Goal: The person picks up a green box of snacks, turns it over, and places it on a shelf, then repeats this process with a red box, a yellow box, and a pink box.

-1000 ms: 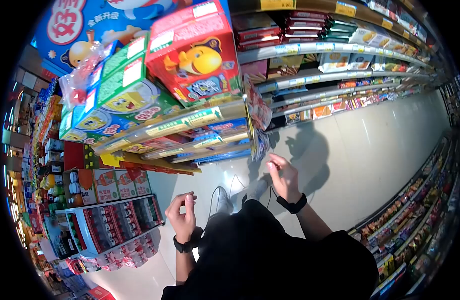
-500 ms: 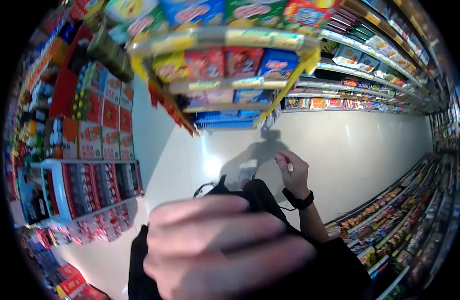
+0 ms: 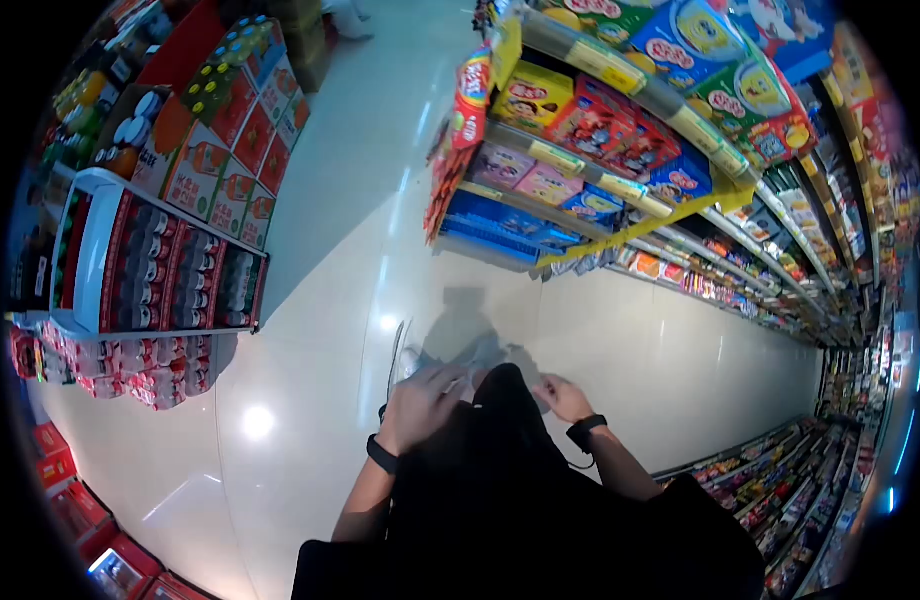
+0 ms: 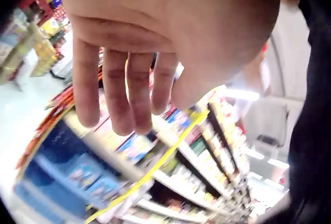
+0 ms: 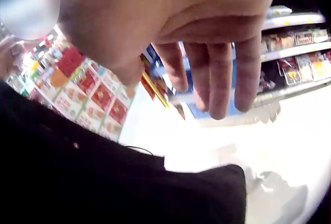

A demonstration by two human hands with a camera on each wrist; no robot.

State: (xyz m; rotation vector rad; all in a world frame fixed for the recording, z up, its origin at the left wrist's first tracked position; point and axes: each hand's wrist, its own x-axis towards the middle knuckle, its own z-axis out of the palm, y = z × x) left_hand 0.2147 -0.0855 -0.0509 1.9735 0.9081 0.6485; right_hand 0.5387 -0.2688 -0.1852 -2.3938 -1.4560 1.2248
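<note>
My left hand (image 3: 422, 405) hangs in front of the dark-clothed body, with nothing in it. In the left wrist view, the fingers of the left hand (image 4: 150, 38) stretch out loosely, bare shelving behind them out of reach. To its right, my right hand (image 3: 565, 398) is held low over the floor near the dark trouser leg. The right wrist view shows the right hand (image 5: 207, 43) with fingers relaxed and no object between them. Each wrist wears a black band (image 3: 586, 428). Nearest ahead stands a display shelf (image 3: 580, 185) of boxed snacks, apart from both hands.
A drinks rack (image 3: 165, 265) stands at left, with stacked drink cartons (image 3: 225, 165) behind it. Wrapped bottle packs (image 3: 155, 370) lie on the floor below. Long shelves (image 3: 800, 500) line the aisle's right side. Red boxes (image 3: 80, 510) sit at lower left. Pale tiled floor (image 3: 310, 400) runs between.
The view has turned left, so the snack display now sits to the right. The left hand came up close to the head camera, blurred, then dropped back down. The right hand stays low.
</note>
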